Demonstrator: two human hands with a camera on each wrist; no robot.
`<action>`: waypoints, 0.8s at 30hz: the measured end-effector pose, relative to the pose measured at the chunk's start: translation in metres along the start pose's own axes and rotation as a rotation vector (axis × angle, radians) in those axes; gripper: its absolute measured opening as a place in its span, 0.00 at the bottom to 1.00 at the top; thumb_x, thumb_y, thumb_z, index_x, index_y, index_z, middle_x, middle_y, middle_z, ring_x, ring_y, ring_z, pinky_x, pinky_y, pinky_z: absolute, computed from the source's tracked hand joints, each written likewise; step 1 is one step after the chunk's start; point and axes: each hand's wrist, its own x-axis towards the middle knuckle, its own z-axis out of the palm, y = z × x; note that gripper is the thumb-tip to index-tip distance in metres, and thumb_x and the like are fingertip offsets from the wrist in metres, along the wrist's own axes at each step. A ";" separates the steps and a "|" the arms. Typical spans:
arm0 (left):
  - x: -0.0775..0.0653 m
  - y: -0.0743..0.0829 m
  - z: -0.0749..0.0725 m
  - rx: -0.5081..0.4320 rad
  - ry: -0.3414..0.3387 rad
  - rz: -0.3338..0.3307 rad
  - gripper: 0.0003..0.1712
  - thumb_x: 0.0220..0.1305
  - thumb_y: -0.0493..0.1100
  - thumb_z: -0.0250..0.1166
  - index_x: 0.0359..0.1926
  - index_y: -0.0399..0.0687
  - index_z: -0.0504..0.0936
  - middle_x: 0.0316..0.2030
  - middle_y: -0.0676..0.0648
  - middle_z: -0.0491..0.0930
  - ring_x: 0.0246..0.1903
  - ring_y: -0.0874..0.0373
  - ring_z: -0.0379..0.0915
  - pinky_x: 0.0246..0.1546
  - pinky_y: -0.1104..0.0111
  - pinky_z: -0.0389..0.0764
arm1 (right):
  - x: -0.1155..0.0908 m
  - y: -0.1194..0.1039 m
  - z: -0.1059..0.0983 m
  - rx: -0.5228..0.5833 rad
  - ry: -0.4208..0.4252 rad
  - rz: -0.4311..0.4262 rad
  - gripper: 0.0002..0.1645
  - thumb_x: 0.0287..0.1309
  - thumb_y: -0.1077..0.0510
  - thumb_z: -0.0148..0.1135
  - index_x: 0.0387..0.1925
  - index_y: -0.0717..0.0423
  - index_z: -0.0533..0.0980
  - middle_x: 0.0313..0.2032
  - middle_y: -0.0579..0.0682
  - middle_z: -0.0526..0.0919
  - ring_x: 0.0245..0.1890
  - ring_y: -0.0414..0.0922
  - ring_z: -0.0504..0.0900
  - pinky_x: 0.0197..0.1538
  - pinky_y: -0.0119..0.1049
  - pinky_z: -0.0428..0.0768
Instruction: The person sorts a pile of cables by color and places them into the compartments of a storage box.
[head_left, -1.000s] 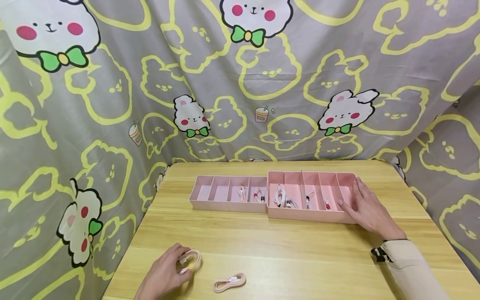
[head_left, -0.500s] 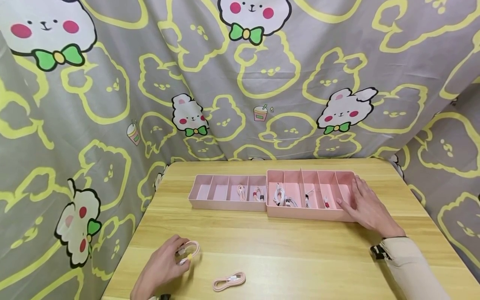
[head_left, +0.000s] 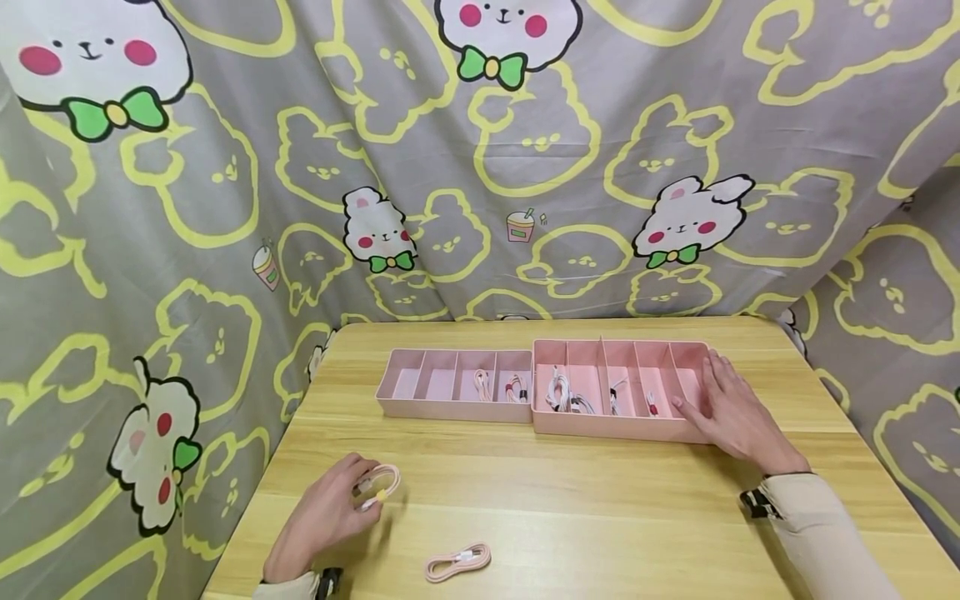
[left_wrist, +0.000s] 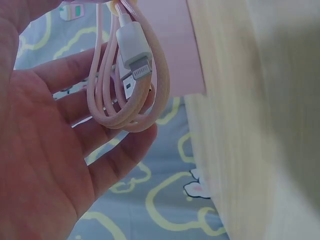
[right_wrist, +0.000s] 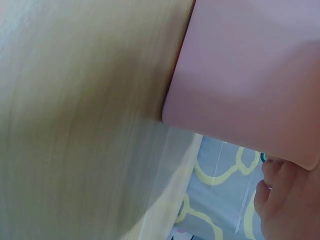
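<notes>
My left hand [head_left: 322,512] pinches a coiled pink charging cable [head_left: 388,479] with a yellow tie, just above the table at front left. The left wrist view shows the cable's white Lightning plug [left_wrist: 134,46] and, partly hidden behind it, a USB plug. Another coiled pink charging cable [head_left: 457,563] lies on the table to the right of that hand. At the back right, my right hand [head_left: 738,417] grips the end wall of a pink divided box [head_left: 615,426], thumb over the rim and fingers along the outside.
Left of the pink box, touching or nearly so, stands a paler lilac-pink divided box [head_left: 450,410]. Several coiled cables lie in compartments of both boxes. Wood-grain table [head_left: 585,508] spreads in front; a patterned curtain [head_left: 465,275] hangs behind its far edge.
My left hand has risen slightly and moved away from me, carrying the pink charging cable. The right hand stays on the box. The other cable on the table has not moved.
</notes>
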 end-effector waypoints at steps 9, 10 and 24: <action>0.009 0.000 -0.003 0.010 0.016 0.044 0.24 0.46 0.46 0.75 0.48 0.49 0.85 0.35 0.59 0.75 0.30 0.68 0.66 0.29 0.74 0.70 | 0.000 -0.001 0.001 -0.005 0.008 -0.009 0.58 0.72 0.36 0.52 0.76 0.80 0.45 0.78 0.78 0.43 0.79 0.73 0.45 0.83 0.46 0.24; 0.010 0.000 -0.004 0.010 0.017 0.047 0.24 0.46 0.46 0.75 0.48 0.49 0.85 0.36 0.59 0.75 0.30 0.68 0.66 0.29 0.74 0.70 | 0.000 -0.001 0.000 -0.006 0.008 -0.009 0.58 0.72 0.36 0.52 0.76 0.80 0.45 0.78 0.78 0.44 0.79 0.73 0.45 0.83 0.45 0.24; 0.026 0.000 -0.009 0.001 0.029 0.080 0.25 0.47 0.45 0.74 0.50 0.45 0.85 0.35 0.56 0.76 0.30 0.67 0.67 0.29 0.73 0.72 | 0.001 0.000 0.000 0.000 -0.001 0.008 0.59 0.72 0.34 0.53 0.77 0.79 0.44 0.78 0.78 0.44 0.80 0.72 0.42 0.83 0.48 0.25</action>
